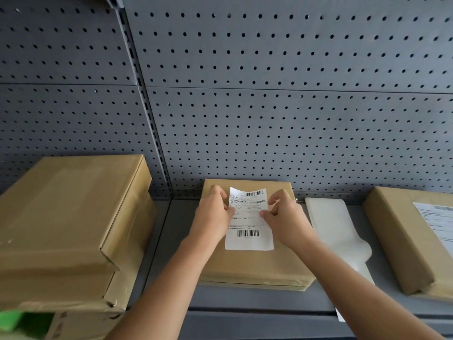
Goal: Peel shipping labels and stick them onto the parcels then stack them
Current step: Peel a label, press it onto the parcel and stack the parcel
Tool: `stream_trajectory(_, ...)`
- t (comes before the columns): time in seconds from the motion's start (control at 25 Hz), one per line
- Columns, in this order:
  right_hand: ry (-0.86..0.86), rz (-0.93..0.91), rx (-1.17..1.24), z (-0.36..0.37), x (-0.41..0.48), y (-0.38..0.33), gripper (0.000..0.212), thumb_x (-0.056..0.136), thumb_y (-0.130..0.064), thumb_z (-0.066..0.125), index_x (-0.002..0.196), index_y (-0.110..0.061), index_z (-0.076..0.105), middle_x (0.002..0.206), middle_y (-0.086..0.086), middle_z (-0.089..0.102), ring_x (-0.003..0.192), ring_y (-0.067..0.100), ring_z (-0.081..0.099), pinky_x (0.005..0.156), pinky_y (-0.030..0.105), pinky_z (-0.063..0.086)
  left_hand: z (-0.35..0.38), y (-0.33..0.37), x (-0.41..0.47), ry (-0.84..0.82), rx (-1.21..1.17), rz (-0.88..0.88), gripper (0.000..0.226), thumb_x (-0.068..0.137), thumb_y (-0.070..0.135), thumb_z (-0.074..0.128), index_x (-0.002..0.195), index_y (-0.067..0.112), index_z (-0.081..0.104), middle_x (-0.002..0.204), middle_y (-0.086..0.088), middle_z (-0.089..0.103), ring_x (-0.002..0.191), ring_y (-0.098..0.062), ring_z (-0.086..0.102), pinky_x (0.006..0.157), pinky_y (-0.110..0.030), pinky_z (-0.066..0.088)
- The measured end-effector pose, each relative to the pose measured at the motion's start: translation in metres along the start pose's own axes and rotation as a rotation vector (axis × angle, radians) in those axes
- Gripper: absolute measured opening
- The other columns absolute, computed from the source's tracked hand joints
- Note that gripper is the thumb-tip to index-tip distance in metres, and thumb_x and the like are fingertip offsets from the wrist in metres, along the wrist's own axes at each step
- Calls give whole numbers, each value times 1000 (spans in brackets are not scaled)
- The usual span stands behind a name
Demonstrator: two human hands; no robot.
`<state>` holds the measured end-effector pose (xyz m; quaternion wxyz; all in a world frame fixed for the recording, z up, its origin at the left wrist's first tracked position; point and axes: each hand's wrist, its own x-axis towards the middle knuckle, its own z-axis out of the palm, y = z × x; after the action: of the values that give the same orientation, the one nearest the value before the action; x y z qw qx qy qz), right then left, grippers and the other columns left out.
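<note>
A flat brown parcel (255, 268) lies in the middle of the grey shelf. A white shipping label (248, 231) with barcodes lies on its top; the near half lies flat and the far end curls up off the cardboard. My left hand (213, 214) pinches the label's left edge. At the right edge, my right hand (282, 217) pinches it between thumb and fingers.
A stack of brown parcels (63, 229) stands at the left. Another parcel (404, 241) bearing a label (438, 222) lies at the right. White backing sheets (335, 231) lie between it and the middle parcel. A grey pegboard wall (269, 106) closes the back.
</note>
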<state>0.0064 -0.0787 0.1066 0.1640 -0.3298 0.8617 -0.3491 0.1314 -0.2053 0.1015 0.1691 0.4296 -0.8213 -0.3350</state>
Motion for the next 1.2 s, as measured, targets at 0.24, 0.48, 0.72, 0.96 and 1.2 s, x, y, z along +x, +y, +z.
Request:
stream_trajectory(0.24,-1,-25,-76,3,4,0,21,94,-23,62,108,-16,47,82,-1,61,69,15,58,58,32,47,4,4,4,7,85,-15,26,93,19,70,106,15,48,97,-6,65,83,-23,65,62,-35,51)
stream_trajectory(0.48,0,-34,-310,2,3,3,23,95,-30,58,107,-16,45,84,1,60,77,28,58,58,36,44,0,0,-3,30,172,107,36,94,23,71,121,16,49,119,-1,60,104,-22,59,77,-32,47)
stream_trajectory(0.72,105,-461,-422,14,8,7,36,97,-19,47,129,-8,60,129,9,63,122,32,57,100,45,48,9,-2,-2,-93,386,476,52,109,29,35,159,14,30,168,0,27,156,-15,18,127,-32,11)
stream_trajectory(0.96,-153,-441,-535,29,10,1,67,99,-44,5,156,-17,29,164,-1,29,153,16,18,125,43,14,12,-12,2,-251,551,452,57,110,34,20,164,17,10,172,1,7,158,-10,4,128,-34,4)
stream_trajectory(1.2,-134,-316,-567,21,12,17,58,106,-46,20,159,-23,20,168,-10,13,154,5,7,125,40,0,9,-20,3,-219,544,403,59,109,38,20,163,18,9,172,4,3,157,-6,1,128,-33,5)
